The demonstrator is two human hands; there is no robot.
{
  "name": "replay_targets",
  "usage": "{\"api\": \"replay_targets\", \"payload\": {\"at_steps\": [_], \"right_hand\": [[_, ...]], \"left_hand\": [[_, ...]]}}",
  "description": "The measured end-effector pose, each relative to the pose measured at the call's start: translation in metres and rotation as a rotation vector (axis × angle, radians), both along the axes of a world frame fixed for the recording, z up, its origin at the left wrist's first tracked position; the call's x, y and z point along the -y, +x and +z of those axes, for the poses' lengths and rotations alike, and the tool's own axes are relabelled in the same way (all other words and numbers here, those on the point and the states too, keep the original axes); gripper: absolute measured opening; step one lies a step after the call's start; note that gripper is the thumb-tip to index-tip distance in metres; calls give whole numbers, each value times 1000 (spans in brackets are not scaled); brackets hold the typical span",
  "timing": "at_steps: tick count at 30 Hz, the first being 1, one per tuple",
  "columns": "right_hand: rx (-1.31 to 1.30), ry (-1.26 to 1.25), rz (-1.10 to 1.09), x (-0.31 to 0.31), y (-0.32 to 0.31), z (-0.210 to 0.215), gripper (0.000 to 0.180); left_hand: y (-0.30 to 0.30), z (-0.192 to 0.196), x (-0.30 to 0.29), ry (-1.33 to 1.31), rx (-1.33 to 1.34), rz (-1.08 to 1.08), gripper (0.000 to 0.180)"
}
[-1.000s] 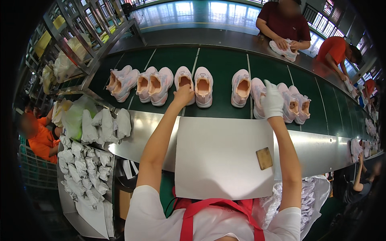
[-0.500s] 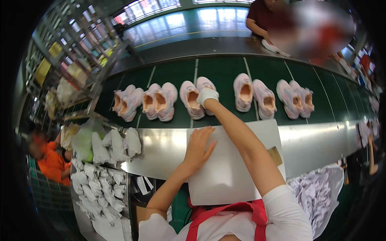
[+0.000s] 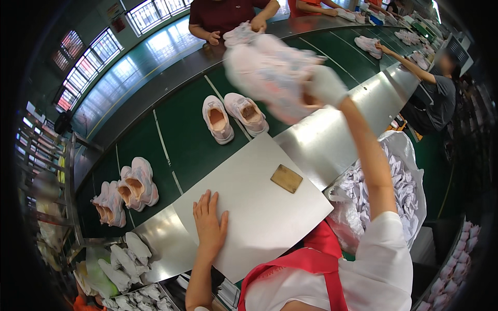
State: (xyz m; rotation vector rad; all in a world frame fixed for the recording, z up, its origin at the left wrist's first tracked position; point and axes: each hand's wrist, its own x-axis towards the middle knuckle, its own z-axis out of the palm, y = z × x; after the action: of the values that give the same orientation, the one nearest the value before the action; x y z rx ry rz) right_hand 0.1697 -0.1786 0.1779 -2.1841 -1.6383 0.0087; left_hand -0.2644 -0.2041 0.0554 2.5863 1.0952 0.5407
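In my white-gloved right hand (image 3: 329, 87), smeared by motion, is a pair of pale pink and white sneakers (image 3: 267, 72), gripped at the heel end and lifted above the belt. Fingers slightly apart, my bare left hand (image 3: 209, 220) lies flat on a pale board (image 3: 249, 212). A small brown block (image 3: 286, 179) rests on that board near its right side. Just beyond the board, one sneaker (image 3: 218, 120) and its mate (image 3: 246, 113) stand on the green belt (image 3: 176, 129). Farther left are more sneakers (image 3: 138, 184) in pairs.
White stuffed shoe inserts (image 3: 127, 259) are heaped at lower left. A plastic-lined bin of crumpled white paper (image 3: 404, 192) stands at my right. Across the belt is a person in a dark red shirt (image 3: 228, 15); another in grey (image 3: 441, 98) reaches over it at right.
The view has swung to the right. My right hand, earlier down at a pair on the belt, now carries a pair raised and to the right. My left hand stays on the board.
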Motion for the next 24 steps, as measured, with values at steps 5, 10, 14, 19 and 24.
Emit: {"api": "replay_targets", "payload": {"at_steps": [5, 10, 14, 19, 24], "right_hand": [[86, -6, -403, 144, 153, -41, 29], [-31, -286, -684, 169, 208, -90, 38], [221, -441, -764, 173, 230, -114, 39], [390, -126, -537, 125, 49, -29, 30], [36, 223, 116, 117, -110, -44, 32]], "left_hand": [[31, 42, -48, -67, 275, -121, 41], [136, 15, -132, 0, 219, -289, 37], [224, -58, -178, 163, -231, -357, 40], [209, -73, -188, 439, -298, -300, 41], [182, -64, -200, 347, -239, -230, 34]]}}
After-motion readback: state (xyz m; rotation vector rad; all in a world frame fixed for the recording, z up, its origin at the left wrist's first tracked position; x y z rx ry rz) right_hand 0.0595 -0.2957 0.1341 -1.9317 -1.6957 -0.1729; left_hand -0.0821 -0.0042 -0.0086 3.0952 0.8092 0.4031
